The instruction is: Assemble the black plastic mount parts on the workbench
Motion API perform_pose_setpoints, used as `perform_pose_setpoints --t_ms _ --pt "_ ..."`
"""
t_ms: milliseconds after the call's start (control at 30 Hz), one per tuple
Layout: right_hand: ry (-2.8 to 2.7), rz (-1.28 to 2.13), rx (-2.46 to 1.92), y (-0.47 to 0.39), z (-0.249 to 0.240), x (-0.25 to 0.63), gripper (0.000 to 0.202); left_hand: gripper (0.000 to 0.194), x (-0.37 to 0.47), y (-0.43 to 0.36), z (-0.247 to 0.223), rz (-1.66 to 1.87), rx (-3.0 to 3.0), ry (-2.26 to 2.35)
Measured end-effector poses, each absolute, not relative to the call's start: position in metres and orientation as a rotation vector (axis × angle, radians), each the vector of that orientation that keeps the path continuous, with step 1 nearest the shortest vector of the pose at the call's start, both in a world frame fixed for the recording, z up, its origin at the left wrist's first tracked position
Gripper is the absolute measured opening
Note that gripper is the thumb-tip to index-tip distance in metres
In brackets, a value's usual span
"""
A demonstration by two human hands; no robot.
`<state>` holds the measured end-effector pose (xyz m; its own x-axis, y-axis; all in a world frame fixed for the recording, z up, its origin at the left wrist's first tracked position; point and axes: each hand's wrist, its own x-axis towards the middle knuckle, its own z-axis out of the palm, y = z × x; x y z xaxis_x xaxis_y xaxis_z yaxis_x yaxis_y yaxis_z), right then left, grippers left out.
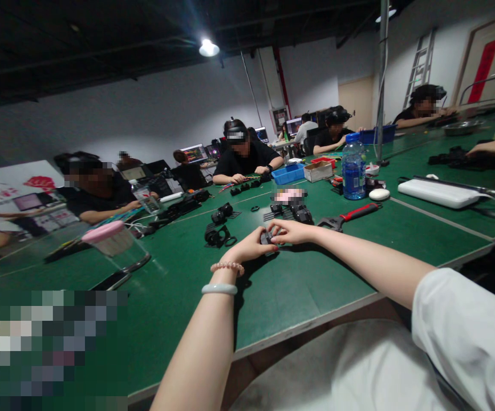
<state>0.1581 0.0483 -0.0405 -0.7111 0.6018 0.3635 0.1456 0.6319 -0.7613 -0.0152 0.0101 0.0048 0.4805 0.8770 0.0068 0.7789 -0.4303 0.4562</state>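
Between my two hands is a small black plastic part, held just over the green table. My left hand grips it from the left, thumb and fingers bent around it. From the other side, the fingertips of my right hand pinch its right edge. Beyond my hands lie black parts with thin strips. More black round fittings and loose black rings rest to the left. An adjustable wrench with a red and black handle lies right of my right hand.
A blue-capped bottle, a white round lid-like object and a white power bank stand or lie to the right. On the left is a pink-lidded clear container. A blue tray sits farther back. Several people work around the table.
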Motion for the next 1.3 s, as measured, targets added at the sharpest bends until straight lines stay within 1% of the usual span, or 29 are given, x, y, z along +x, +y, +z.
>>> perform_pose_setpoints --t_ms 433,800,1067,1300 --pt "-2.23 1.004 -0.639 0.0442 -0.0359 0.1576 0.027 0.052 -0.0145 0.009 0.0055 0.35 2.324 1.402" --pt "-2.217 0.999 -0.642 0.0438 -0.0365 0.1574 0.028 0.052 -0.0122 0.0054 0.0086 0.338 2.317 1.418" --pt "-2.155 1.062 -0.562 0.045 -0.0396 0.1584 0.037 0.055 -0.014 0.0091 0.0064 0.325 2.338 1.378" --pt "-2.154 1.017 -0.509 0.044 -0.0381 0.1589 0.047 0.056 -0.0144 0.0103 0.0051 0.33 2.32 1.417"
